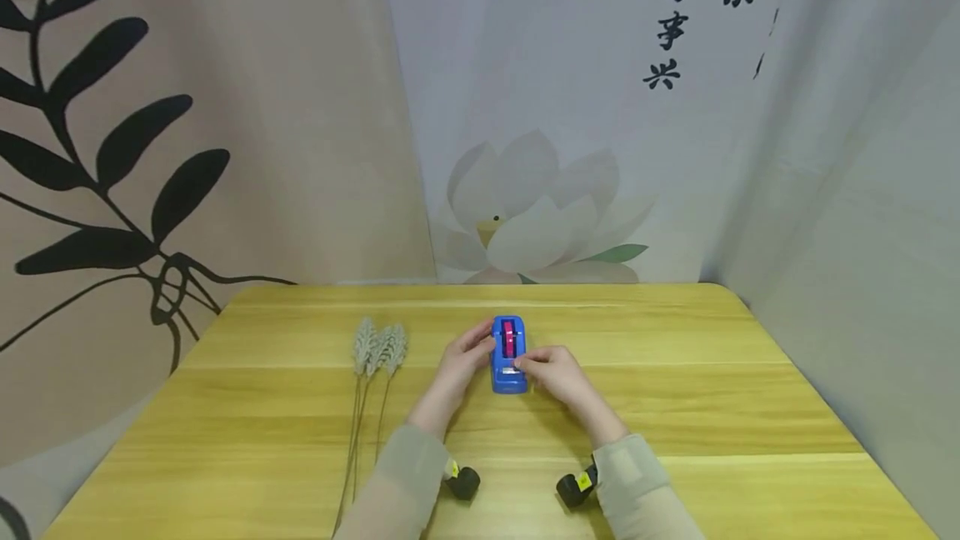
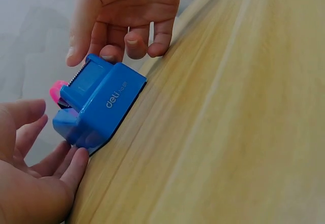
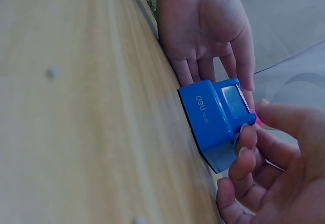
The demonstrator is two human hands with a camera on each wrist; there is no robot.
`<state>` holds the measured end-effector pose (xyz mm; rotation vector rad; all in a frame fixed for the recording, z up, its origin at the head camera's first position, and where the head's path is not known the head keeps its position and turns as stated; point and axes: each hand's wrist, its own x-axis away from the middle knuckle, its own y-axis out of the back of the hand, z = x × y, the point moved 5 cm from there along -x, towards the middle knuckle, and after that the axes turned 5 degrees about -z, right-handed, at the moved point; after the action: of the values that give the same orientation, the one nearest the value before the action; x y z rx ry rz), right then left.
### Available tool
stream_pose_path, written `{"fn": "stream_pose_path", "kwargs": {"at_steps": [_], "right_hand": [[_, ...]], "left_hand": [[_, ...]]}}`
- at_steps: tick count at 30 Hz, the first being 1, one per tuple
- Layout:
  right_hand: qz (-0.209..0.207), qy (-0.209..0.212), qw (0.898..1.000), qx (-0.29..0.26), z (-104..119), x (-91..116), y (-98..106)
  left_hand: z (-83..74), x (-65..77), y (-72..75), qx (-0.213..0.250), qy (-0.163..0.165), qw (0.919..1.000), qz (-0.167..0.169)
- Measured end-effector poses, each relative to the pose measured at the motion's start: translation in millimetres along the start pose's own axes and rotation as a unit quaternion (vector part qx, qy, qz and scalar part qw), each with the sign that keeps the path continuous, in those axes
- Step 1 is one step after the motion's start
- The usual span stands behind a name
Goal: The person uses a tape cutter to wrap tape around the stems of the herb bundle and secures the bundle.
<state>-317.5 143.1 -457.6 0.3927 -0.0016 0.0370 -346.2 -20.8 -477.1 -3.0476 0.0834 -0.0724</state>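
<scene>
A blue tape dispenser [image 1: 510, 382] stands on the table, its lettered end facing me and a pink reel [image 1: 509, 338] in its middle. My left hand [image 1: 463, 361] lies along its left side; in the left wrist view its fingertips [image 2: 77, 167] touch the lower side. From the right, my right hand [image 1: 555, 369] reaches to the toothed cutter [image 3: 244, 98]. Its index fingertip [image 3: 245, 130] touches the cutter's near corner, while the thumb [image 3: 274, 113] lies by the pink reel, a gap between them. No loose tape can be made out.
Several dried grass stems [image 1: 378, 352] with pale heads lie left of the left hand. The wooden table [image 1: 712, 390] reaches back to a printed curtain [image 1: 300, 107]. Black wrist cameras [image 1: 463, 483] hang at both cuffs.
</scene>
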Motion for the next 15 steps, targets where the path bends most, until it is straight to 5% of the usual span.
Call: {"fn": "stream_pose_path", "kwargs": {"at_steps": [15], "right_hand": [[0.028,0.021,0.999,0.002,-0.4,1.9,-3.5]], "left_hand": [[3.2,1.3,1.2,-0.064,-0.009,0.9978,0.009]]}}
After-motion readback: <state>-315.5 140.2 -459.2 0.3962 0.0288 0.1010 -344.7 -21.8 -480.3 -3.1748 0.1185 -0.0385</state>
